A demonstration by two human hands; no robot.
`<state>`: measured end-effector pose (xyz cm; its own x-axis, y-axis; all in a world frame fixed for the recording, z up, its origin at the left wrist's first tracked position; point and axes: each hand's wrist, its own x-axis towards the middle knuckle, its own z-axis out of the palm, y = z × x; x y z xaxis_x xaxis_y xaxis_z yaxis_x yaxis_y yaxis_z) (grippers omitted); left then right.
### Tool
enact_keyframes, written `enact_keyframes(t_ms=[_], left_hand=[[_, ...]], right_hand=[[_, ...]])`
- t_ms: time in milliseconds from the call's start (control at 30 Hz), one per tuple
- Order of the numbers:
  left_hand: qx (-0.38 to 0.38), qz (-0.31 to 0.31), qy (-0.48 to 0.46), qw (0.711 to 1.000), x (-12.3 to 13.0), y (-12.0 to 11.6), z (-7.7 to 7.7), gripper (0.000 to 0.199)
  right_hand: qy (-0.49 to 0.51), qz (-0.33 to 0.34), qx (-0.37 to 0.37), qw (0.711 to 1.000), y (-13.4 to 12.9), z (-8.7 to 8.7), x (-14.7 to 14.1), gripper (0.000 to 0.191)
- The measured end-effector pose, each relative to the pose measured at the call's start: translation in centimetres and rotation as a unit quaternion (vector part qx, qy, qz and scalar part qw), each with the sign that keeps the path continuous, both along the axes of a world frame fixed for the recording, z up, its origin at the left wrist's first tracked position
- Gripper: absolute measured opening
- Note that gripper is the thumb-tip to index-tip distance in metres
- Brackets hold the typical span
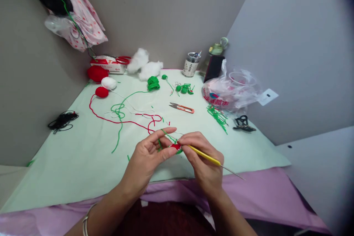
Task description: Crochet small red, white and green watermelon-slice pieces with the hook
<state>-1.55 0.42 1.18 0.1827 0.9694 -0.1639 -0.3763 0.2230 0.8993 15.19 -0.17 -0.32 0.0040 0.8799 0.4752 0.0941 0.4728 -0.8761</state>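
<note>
A small red and green crochet piece (176, 146) is pinched between thumb and fingers of my left hand (152, 153), whose index finger is raised with green yarn looped over it. My right hand (203, 156) grips a crochet hook (206, 155) by its yellow handle; its metal rear end points down to the right. The hook's tip is at the piece, hidden by my fingers. Both hands meet just over the front of the table. Green yarn (118, 136) and red yarn (124, 121) lie loose on the cloth to the left.
Thread snips (181, 108) lie beyond my hands. Red yarn balls (101, 92), white stuffing (151, 70) and a green yarn ball (153, 83) sit farther back. A pen tin (191, 65), a plastic bag (231, 92) and a black clip (243, 123) stand or lie right; black cord (63, 121) lies left.
</note>
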Motion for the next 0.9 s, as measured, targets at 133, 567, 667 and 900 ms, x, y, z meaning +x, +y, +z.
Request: enact_keyframes(t_ms=[133,567,667,900], left_hand=[[-0.016,-0.024,-0.006,1.0,0.0,-0.3,-0.3,0.04],[-0.018,0.009,-0.024,1.0,-0.1,-0.1,0.0,0.031],[-0.015,-0.003,-0.019,1.0,-0.3,0.0,-0.1,0.03],[-0.021,-0.041,-0.026,0.999,-0.3,-0.2,0.2,0.033]], right_hand=[[-0.029,-0.04,0.026,0.998,-0.2,0.0,-0.3,0.027],[0.054,0.011,-0.02,0.998,0.2,0.3,-0.3,0.012],[0.063,0.018,-0.016,0.998,0.3,0.3,-0.1,0.015],[0.133,0.0,-0.053,0.99,0.9,0.0,0.6,0.021]])
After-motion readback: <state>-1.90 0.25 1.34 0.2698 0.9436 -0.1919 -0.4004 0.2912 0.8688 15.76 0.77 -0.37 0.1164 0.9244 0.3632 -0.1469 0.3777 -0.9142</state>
